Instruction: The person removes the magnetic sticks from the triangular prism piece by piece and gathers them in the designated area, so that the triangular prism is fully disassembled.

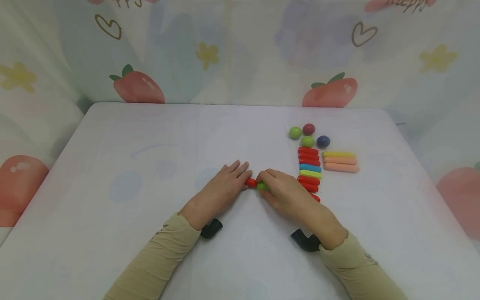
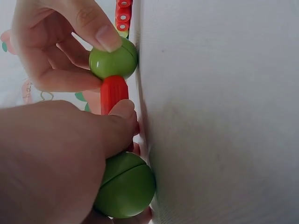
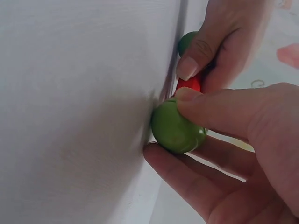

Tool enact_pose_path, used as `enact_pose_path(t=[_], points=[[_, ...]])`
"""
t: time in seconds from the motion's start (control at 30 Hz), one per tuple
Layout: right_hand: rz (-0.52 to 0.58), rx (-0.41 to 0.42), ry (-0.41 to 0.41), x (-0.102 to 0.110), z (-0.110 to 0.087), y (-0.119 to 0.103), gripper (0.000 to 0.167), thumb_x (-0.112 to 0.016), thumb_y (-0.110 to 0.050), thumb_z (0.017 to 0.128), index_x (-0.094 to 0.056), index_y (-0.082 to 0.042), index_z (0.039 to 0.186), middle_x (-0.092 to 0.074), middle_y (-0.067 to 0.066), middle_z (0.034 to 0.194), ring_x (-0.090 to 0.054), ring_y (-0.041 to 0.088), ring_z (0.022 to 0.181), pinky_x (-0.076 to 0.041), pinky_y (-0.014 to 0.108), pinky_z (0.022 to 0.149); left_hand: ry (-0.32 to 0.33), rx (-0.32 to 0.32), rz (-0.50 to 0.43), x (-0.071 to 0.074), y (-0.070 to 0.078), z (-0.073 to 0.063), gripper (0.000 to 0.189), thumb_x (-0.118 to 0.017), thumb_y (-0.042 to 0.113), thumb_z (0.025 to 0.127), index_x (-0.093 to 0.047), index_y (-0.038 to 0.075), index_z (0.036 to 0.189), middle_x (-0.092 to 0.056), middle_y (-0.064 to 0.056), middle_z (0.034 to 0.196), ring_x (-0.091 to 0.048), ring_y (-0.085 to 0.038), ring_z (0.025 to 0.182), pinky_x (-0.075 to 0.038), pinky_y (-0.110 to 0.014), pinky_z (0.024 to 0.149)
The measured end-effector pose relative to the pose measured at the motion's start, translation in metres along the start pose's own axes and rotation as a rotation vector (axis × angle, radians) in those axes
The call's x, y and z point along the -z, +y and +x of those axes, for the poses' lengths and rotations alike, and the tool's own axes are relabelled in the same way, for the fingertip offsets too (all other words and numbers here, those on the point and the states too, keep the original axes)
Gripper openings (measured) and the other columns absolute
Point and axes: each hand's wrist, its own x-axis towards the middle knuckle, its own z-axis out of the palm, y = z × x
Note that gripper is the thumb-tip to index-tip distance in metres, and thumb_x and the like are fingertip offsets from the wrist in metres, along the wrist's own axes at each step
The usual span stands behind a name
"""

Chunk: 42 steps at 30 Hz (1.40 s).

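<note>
Near the middle of the white table, my left hand grips a short red stick between thumb and fingers. A green ball is pinched in my right hand, right at the stick's end. The left wrist view shows the pinched green ball against the tip of the red stick. There, a second green ball with a groove sits below the left thumb, partly covered by that hand; the head view hides it. In the right wrist view, the right thumb and fingers surround their green ball.
Right of the hands, a column of red, blue and yellow-green sticks lies on the table. Beside it lie yellow and salmon sticks. Behind are several balls, including a dark blue one. Black curved pieces show by both wrists.
</note>
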Motion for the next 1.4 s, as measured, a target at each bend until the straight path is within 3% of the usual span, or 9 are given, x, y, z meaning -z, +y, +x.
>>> enact_pose_path(t=[0.13, 0.37, 0.5, 0.67, 0.9, 1.4], points=[[-0.002, -0.002, -0.037, 0.003, -0.001, -0.001, 0.036, -0.081, -0.011, 0.082, -0.065, -0.009, 0.114, -0.069, 0.006, 0.111, -0.067, 0.021, 0.101, -0.058, 0.038, 0.089, -0.001, 0.000, -0.004, 0.000, 0.000, 0.000, 0.040, -0.048, 0.023, 0.105, -0.050, 0.005, 0.140, -0.044, -0.016, 0.153, -0.037, -0.036, 0.145, -0.036, -0.054, 0.115], [0.032, 0.005, -0.095, 0.004, -0.001, -0.005, 0.033, -0.079, -0.012, 0.084, -0.065, -0.011, 0.113, -0.069, 0.004, 0.111, -0.067, 0.020, 0.101, -0.059, 0.037, 0.088, -0.050, 0.003, -0.028, 0.005, -0.002, -0.001, 0.036, -0.047, -0.003, 0.101, -0.051, 0.004, 0.136, -0.043, -0.015, 0.154, -0.035, -0.034, 0.147, -0.033, -0.051, 0.117], [0.031, 0.017, -0.086, 0.003, -0.001, -0.006, 0.034, -0.080, -0.013, 0.083, -0.066, -0.012, 0.113, -0.069, 0.002, 0.110, -0.067, 0.018, 0.100, -0.059, 0.035, 0.087, -0.055, -0.002, -0.085, 0.005, -0.004, 0.001, 0.028, -0.046, 0.010, 0.105, -0.052, 0.003, 0.131, -0.042, -0.018, 0.154, -0.034, -0.037, 0.146, -0.032, -0.055, 0.117], [0.077, 0.036, -0.083, 0.004, -0.001, -0.003, 0.035, -0.080, -0.011, 0.082, -0.066, -0.012, 0.115, -0.069, 0.001, 0.111, -0.067, 0.016, 0.102, -0.058, 0.034, 0.089, -0.081, 0.023, -0.133, 0.003, -0.003, 0.002, 0.038, -0.043, 0.029, 0.105, -0.047, 0.001, 0.130, -0.036, -0.022, 0.157, -0.028, -0.039, 0.149, -0.028, -0.057, 0.118], [0.195, 0.042, -0.102, 0.007, -0.001, 0.006, 0.037, -0.080, -0.008, 0.082, -0.066, -0.013, 0.116, -0.069, -0.002, 0.112, -0.064, 0.014, 0.102, -0.057, 0.033, 0.090, -0.059, 0.021, -0.101, 0.002, -0.002, 0.000, 0.038, -0.044, 0.032, 0.104, -0.045, 0.001, 0.127, -0.036, -0.021, 0.156, -0.030, -0.038, 0.148, -0.029, -0.056, 0.118], [0.161, 0.050, -0.034, 0.004, 0.000, 0.013, 0.037, -0.079, -0.004, 0.081, -0.065, -0.009, 0.115, -0.070, 0.003, 0.112, -0.066, 0.019, 0.105, -0.057, 0.038, 0.091, -0.018, -0.023, 0.007, 0.000, -0.002, -0.003, 0.037, -0.050, 0.039, 0.102, -0.050, 0.003, 0.109, -0.041, -0.023, 0.153, -0.033, -0.039, 0.147, -0.034, -0.055, 0.115]])
